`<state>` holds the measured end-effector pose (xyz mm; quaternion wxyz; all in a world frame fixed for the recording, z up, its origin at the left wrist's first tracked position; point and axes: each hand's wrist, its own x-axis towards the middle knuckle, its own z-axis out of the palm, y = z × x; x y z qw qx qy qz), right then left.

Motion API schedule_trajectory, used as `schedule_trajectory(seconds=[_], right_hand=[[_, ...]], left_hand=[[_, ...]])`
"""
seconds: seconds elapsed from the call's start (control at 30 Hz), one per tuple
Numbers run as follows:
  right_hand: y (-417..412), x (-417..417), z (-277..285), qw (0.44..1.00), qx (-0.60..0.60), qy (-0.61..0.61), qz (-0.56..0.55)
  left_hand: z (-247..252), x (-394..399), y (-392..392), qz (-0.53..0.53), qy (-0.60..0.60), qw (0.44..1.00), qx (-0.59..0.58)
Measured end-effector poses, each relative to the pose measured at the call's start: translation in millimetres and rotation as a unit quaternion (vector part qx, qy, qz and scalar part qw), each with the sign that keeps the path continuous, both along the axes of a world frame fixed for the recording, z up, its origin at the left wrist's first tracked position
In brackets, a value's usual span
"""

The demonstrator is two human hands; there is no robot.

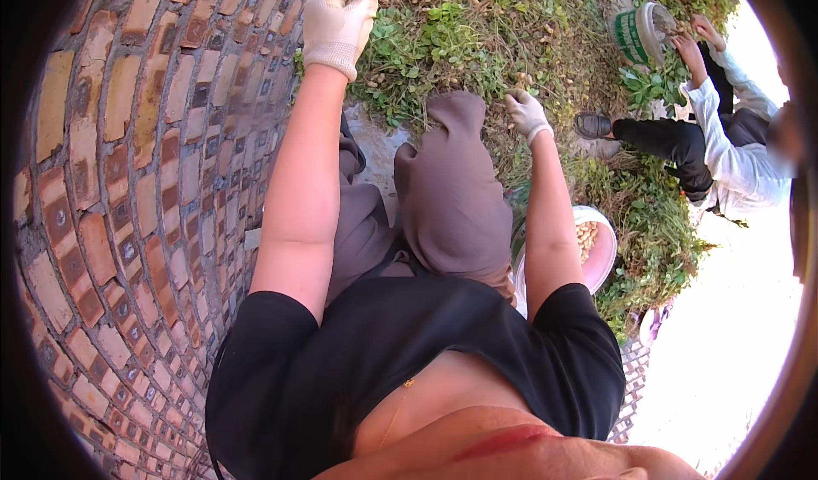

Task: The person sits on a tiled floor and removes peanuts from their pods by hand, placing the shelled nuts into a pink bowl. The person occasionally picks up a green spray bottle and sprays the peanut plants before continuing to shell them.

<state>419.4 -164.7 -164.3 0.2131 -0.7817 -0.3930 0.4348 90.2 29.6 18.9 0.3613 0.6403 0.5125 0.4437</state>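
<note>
My left hand [339, 23], in a pale knitted work glove, is stretched out at the top edge beside the brick wall. Its thumb sticks up and its fingertips are partly cut off, so any hold is hidden. My right hand [528, 114], gloved the same way, has its fingers curled in against the pulled peanut plants [441, 39] past my knee. Whether it grips a stem is too small to tell. Unshelled peanuts [523, 79] show just beyond its fingers. By my right forearm stands a pale bucket [606, 259] with picked peanuts [586, 238] inside.
A brick wall [147, 160] rises close on my left. To the right, a co-worker [728, 148] sits with both hands at a white-and-green bucket [632, 36]. More peanut plants [645, 218] lie between us. My bent knee [454, 205] stands between my arms.
</note>
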Motion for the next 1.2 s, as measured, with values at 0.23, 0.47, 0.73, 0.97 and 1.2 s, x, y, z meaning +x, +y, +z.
schedule_trajectory(seconds=[0.23,0.47,0.73,0.97,1.2], right_hand=[[181.3,-72.8,-18.6,0.967,0.007,-0.190,0.168],[280.8,-97.8,-84.0,0.940,0.050,-0.265,0.209],[277.4,-96.5,-120.6,0.944,-0.169,-0.163,0.232],[244.6,-68.4,-64.7,0.989,0.122,0.065,-0.057],[227.5,-77.8,116.0,0.956,0.175,0.222,-0.083]], left_hand=[[0.6,-15.2,3.7,0.026,0.082,0.996,0.032],[-7.0,-18.4,-0.7,0.024,0.083,0.996,-0.009],[-1.0,-11.1,2.2,0.009,0.095,0.995,-0.004],[5.2,-1.0,-2.5,0.000,0.114,0.993,-0.006],[1.9,10.7,-6.5,-0.010,0.213,0.977,0.030]])
